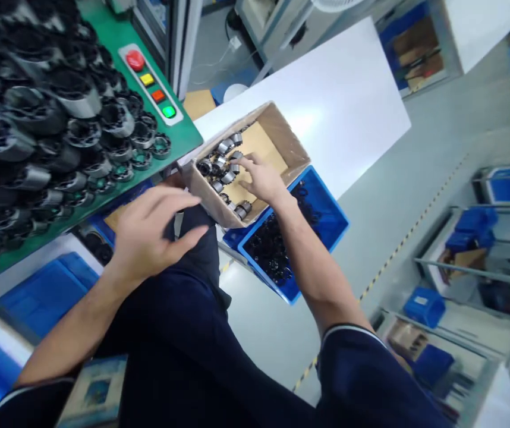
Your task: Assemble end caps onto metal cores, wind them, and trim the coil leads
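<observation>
Metal-banded rings (222,160) lie in a loose heap along one side of the cardboard box (277,139), its tan base bare elsewhere. Our right hand (261,178) sits over them, fingers spread wide, holding nothing we can see. Our left hand (154,235) hovers open and empty near the box's near wall. More rings (59,131) crowd the green desk (183,134); dark parts (268,246) fill the blue bin (321,217) just beside the box.

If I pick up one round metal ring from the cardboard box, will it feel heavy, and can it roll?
The grey metal rings in the brown cardboard box look solid, so probably heavy for their size. Their round sides suggest they may roll on the card beneath the right hand.
</observation>
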`<state>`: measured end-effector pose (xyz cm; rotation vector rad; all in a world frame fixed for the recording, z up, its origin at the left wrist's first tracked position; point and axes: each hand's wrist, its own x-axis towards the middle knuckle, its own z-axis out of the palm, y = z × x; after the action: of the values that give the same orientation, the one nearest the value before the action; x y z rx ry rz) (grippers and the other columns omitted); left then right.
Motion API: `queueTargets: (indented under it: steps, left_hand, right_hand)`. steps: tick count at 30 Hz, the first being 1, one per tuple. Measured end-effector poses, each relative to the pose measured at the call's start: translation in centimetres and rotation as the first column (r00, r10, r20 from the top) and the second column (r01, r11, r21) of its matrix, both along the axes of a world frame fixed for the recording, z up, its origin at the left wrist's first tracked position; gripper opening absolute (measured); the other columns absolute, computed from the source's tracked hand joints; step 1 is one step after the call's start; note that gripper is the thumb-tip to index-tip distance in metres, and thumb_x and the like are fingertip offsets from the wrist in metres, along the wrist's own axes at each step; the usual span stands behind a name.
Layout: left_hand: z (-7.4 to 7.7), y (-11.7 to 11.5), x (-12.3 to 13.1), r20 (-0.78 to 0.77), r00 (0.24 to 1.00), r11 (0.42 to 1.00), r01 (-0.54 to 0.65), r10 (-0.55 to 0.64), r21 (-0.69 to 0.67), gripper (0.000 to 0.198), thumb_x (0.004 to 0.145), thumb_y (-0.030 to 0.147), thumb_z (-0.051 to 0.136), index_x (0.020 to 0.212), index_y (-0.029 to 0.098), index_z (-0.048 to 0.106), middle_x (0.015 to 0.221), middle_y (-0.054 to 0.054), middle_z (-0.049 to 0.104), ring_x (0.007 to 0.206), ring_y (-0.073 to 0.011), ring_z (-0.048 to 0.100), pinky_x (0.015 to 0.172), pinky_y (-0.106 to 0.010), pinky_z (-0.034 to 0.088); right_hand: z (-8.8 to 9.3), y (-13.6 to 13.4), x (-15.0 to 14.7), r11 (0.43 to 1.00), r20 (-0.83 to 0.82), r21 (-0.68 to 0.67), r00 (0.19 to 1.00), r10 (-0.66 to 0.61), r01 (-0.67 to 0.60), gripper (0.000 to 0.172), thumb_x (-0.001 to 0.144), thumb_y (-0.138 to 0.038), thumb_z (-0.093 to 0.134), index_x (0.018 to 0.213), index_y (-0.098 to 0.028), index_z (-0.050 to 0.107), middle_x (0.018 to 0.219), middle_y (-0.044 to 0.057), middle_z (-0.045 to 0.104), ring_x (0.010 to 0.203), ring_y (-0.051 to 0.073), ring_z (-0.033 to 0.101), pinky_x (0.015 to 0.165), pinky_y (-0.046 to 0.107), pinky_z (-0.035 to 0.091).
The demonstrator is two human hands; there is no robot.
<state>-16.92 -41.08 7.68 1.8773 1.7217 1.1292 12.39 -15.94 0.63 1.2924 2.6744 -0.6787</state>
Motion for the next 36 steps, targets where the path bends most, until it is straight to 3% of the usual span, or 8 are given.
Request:
queueTargets:
  steps: [4, 9, 13, 20, 24, 28, 33, 36]
  left_hand:
    - [-2.9, 8.2, 7.0, -0.289, 0.954, 0.966, -0.001, -0.076, -0.257, 0.032, 0.118, 0.04, 0.083, 0.145, 0.023, 0.083, 0.141, -0.016, 0.087, 0.14, -0.0433, 0.08, 0.119, -0.061, 0.066]
    - [-6.5, 15.4, 10.4, -0.462, 0.877, 0.905, -0.084, -0.132, -0.418, 0.04, 0.114, 0.041, 0.081, 0.149, 0.02, 0.082, 0.154, -0.023, 0.084, 0.152, -0.0495, 0.071, 0.128, -0.067, 0.058]
    - [-7.2, 16.2, 10.9, -0.407, 0.909, 0.918, -0.085, -0.087, -0.387, 0.032, 0.114, 0.039, 0.074, 0.141, 0.027, 0.085, 0.147, -0.016, 0.09, 0.15, -0.0485, 0.072, 0.131, -0.072, 0.057]
    - [-6.0, 17.1, 12.4, -0.331, 0.933, 0.877, -0.037, -0.141, -0.478, 0.045, 0.124, 0.039, 0.05, 0.158, 0.025, 0.077, 0.157, -0.015, 0.085, 0.162, -0.0461, 0.067, 0.141, -0.071, 0.043]
    - [-8.1, 20.8, 12.4, -0.295, 0.943, 0.829, -0.038, -0.155, -0.558, 0.06, 0.123, 0.057, 0.039, 0.162, 0.026, 0.071, 0.165, -0.012, 0.081, 0.167, -0.0427, 0.052, 0.147, -0.075, 0.026]
    - [-10.9, 23.4, 12.3, -0.286, 0.933, 0.837, 0.03, -0.22, -0.546, 0.072, 0.116, 0.073, 0.035, 0.153, 0.027, 0.077, 0.171, -0.01, 0.077, 0.168, -0.0431, 0.038, 0.15, -0.077, 0.015]
    - [-10.9, 22.5, 12.4, -0.323, 0.911, 0.86, 0.064, -0.258, -0.507, 0.056, 0.117, 0.057, 0.042, 0.136, 0.029, 0.086, 0.151, -0.017, 0.086, 0.16, -0.0454, 0.052, 0.145, -0.082, 0.028]
    - [-9.6, 22.6, 11.7, -0.339, 0.913, 0.893, 0.057, -0.228, -0.446, 0.056, 0.12, 0.065, 0.049, 0.144, 0.029, 0.085, 0.152, -0.019, 0.085, 0.159, -0.0478, 0.057, 0.142, -0.081, 0.038]
  right_hand:
    - [-3.5, 0.6, -1.0, 0.999, -0.013, 0.024, 0.999, -0.039, 0.039, 0.056, 0.103, -0.022, 0.07, 0.159, -0.022, 0.081, 0.165, 0.022, 0.073, 0.135, 0.042, 0.079, 0.116, 0.057, 0.069]
    - [-4.7, 0.4, 0.9, 0.993, -0.089, 0.011, 0.989, -0.116, 0.118, 0.048, 0.107, -0.023, 0.06, 0.15, -0.021, 0.082, 0.145, 0.022, 0.083, 0.117, 0.038, 0.081, 0.115, 0.059, 0.069]
    - [-4.3, 0.9, 3.2, 0.985, -0.121, -0.057, 0.979, -0.166, 0.16, 0.037, 0.107, -0.021, 0.061, 0.135, -0.022, 0.085, 0.116, 0.015, 0.089, 0.11, 0.036, 0.084, 0.113, 0.054, 0.07]
    - [-4.8, 3.9, 2.4, 0.954, -0.178, -0.065, 0.937, -0.3, 0.293, 0.053, 0.118, -0.042, 0.067, 0.168, -0.025, 0.071, 0.166, 0.019, 0.08, 0.142, 0.038, 0.082, 0.129, 0.055, 0.065]
    - [-6.4, 6.0, 1.9, 0.94, -0.18, -0.19, 0.931, -0.317, 0.283, 0.033, 0.11, -0.044, 0.077, 0.138, -0.029, 0.086, 0.147, 0.012, 0.091, 0.135, 0.037, 0.083, 0.131, 0.059, 0.066]
    - [-6.5, 6.1, 3.1, 0.928, -0.26, -0.125, 0.891, -0.371, 0.35, 0.028, 0.099, -0.037, 0.084, 0.127, -0.033, 0.088, 0.147, 0.012, 0.089, 0.127, 0.039, 0.083, 0.118, 0.063, 0.072]
    - [-5.2, 5.3, 4.8, 0.977, -0.214, -0.039, 0.953, -0.212, 0.209, 0.012, 0.096, -0.036, 0.088, 0.108, -0.033, 0.09, 0.136, 0.014, 0.087, 0.12, 0.042, 0.079, 0.107, 0.065, 0.073]
    - [-4.5, 4.0, 5.9, 0.977, -0.175, 0.055, 0.966, -0.192, 0.204, 0.018, 0.109, -0.046, 0.081, 0.12, -0.034, 0.09, 0.138, 0.014, 0.085, 0.115, 0.041, 0.078, 0.1, 0.063, 0.072]
